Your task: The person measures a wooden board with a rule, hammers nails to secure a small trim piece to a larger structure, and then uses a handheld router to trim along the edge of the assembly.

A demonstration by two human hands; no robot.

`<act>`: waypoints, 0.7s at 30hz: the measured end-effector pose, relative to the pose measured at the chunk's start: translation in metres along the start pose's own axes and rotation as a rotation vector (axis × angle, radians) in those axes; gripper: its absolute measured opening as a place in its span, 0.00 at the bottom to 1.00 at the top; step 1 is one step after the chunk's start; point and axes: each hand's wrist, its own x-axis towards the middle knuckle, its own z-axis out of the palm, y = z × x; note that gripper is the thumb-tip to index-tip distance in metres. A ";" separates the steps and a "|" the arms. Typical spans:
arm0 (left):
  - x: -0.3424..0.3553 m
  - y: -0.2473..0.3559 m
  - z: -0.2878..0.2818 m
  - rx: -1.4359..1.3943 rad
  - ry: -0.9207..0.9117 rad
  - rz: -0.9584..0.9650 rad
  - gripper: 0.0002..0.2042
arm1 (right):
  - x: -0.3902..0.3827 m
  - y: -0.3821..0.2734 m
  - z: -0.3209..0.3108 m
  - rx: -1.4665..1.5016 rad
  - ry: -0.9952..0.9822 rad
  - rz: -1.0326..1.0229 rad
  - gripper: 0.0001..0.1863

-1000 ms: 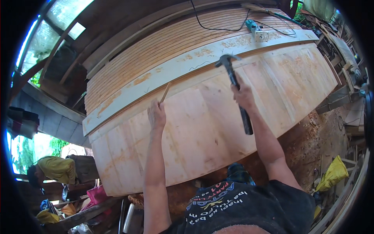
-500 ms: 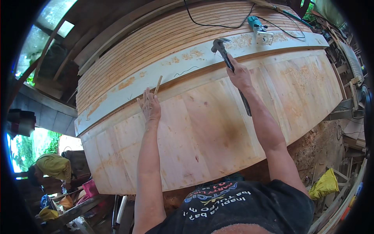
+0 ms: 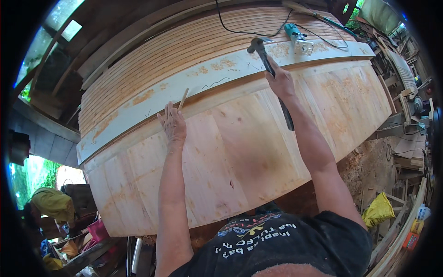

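Note:
My right hand [image 3: 280,85] is wrapped round the dark handle of a claw hammer [image 3: 264,56]. The hammer's head is raised toward the far side, over the white strip, and the handle's end sticks out below my wrist. At the left, my left hand [image 3: 173,125] lies with fingers stretched over the long seam edge of a pale wooden panel [image 3: 207,171]. Beside its fingers a thin wooden stick [image 3: 183,98] slants up from the seam; whether the thumb touches it I cannot tell. A white strip [image 3: 170,94] with wood shavings runs along the far side of the seam.
A teal jigsaw [image 3: 297,39] with a black cord [image 3: 240,32] rests toward the back right, on grooved planks [image 3: 152,69]. A broom [image 3: 297,8] lies behind it. A yellow sack [image 3: 378,211] and timber pieces are at the right. Another person [image 3: 53,205] bends over at the lower left.
The whole view has shifted slightly, with most things now further left. My right hand still holds the raised hammer, and my left hand stays at the seam beside the stick.

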 end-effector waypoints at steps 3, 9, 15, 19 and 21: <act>-0.002 -0.008 -0.002 -0.046 0.002 -0.021 0.06 | -0.017 -0.028 -0.001 0.047 0.156 -0.025 0.34; 0.017 0.009 0.007 -0.033 -0.017 0.069 0.10 | 0.020 -0.001 0.008 -0.014 -0.365 0.199 0.36; 0.010 -0.012 -0.004 0.023 -0.213 0.011 0.15 | -0.079 -0.028 -0.040 0.524 -0.358 0.296 0.28; 0.023 0.056 -0.024 -0.081 -0.148 -0.057 0.12 | -0.196 0.030 -0.143 0.579 -0.463 0.346 0.13; 0.014 0.103 -0.023 -0.186 -0.164 0.056 0.10 | -0.259 0.061 -0.184 0.453 -0.411 0.310 0.18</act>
